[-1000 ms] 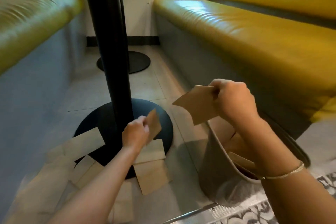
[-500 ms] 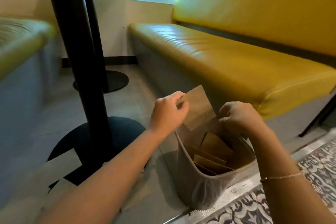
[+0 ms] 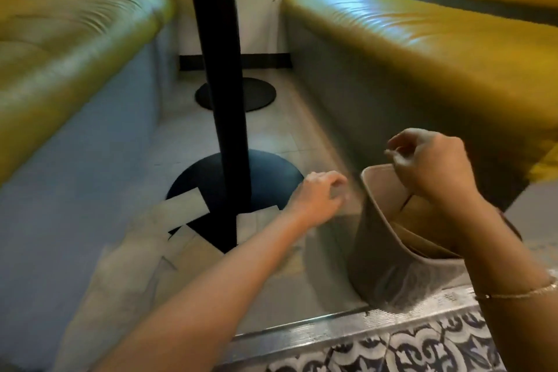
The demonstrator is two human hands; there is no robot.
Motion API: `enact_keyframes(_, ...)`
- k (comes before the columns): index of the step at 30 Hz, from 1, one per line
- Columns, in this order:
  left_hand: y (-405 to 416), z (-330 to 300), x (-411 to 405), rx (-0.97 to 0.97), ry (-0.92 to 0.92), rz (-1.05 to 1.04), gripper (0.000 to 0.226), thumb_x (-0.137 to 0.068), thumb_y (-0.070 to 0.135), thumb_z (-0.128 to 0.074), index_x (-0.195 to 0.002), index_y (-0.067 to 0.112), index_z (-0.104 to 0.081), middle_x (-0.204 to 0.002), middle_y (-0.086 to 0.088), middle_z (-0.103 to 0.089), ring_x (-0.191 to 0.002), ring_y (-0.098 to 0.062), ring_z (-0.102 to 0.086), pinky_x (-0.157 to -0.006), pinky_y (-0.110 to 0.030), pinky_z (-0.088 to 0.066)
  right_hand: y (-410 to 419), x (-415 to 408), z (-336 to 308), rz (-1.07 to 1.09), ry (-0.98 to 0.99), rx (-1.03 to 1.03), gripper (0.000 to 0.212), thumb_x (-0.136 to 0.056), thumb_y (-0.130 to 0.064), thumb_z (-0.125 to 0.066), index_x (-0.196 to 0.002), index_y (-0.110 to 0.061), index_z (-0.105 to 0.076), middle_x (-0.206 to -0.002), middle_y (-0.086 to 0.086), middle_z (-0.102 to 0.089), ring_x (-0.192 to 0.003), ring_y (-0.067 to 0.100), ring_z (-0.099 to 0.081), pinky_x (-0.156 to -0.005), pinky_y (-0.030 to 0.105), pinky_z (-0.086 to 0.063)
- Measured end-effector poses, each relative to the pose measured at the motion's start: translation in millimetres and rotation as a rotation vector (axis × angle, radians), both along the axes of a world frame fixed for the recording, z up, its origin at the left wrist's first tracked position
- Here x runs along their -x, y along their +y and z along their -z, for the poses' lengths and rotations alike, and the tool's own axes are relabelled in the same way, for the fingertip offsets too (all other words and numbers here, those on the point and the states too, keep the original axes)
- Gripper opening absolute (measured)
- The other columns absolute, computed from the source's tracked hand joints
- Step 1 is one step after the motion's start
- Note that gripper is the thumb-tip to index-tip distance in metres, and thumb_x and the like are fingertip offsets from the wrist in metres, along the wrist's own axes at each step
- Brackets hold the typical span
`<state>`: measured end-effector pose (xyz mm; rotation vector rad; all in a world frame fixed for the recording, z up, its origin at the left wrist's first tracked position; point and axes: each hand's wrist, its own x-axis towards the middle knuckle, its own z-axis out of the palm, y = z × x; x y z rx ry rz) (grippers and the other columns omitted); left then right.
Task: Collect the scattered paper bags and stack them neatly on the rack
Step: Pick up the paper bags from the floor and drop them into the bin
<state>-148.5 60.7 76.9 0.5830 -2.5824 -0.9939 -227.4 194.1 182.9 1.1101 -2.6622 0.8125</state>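
Observation:
Several flat brown paper bags lie scattered on the floor around the black table base. More bags stand inside a beige bin on the right. My left hand hovers between the floor bags and the bin, its fingers loosely curled and holding nothing. Just above the bin's far rim, my right hand has its fingers loosely curled with no bag in it. The whole view is motion-blurred.
A black table pole rises from the base, with a second round base behind it. Yellow benches stand at the left and right. A metal floor strip and patterned tiles lie near me.
Both hands have let go of the bags they were lowering into the bin. My left hand has swung left, away from the bin, and the view has turned back toward the floor bags.

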Motion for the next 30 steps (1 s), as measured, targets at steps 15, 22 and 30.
enact_keyframes(15,-115,158,-149,0.040,-0.701,-0.387,0.038,-0.090,0.017,-0.049,-0.128,0.013,-0.046,-0.128,-0.011,-0.046,-0.115,-0.028,-0.046,-0.092,-0.036,-0.044,-105,-48,296,-0.072,-0.500,-0.644,0.026,-0.086,-0.021,-0.051,-0.111,-0.016,-0.055,-0.111,0.007,-0.058,-0.097,0.021,-0.058,-0.089,0.036,-0.051)
enact_keyframes(22,-117,177,-102,0.154,-0.681,-0.229,0.060,-0.094,0.025,-0.050,-0.147,0.017,-0.022,-0.156,-0.006,-0.014,-0.142,-0.027,-0.015,-0.111,-0.040,-0.028,-121,-55,304,0.132,-0.645,-0.513,0.064,-0.079,-0.040,-0.068,-0.130,-0.014,-0.038,-0.129,0.011,-0.043,-0.118,0.028,-0.045,-0.096,0.040,-0.044)
enact_keyframes(30,-122,206,-81,0.358,-0.704,-0.115,0.051,-0.098,0.025,-0.043,-0.145,0.016,-0.027,-0.152,-0.006,-0.026,-0.141,-0.024,-0.023,-0.113,-0.038,-0.023,-125,-54,314,0.201,-0.740,-0.486,0.062,-0.065,-0.036,-0.080,-0.116,-0.017,-0.051,-0.113,0.005,-0.059,-0.104,0.024,-0.057,-0.086,0.037,-0.051)
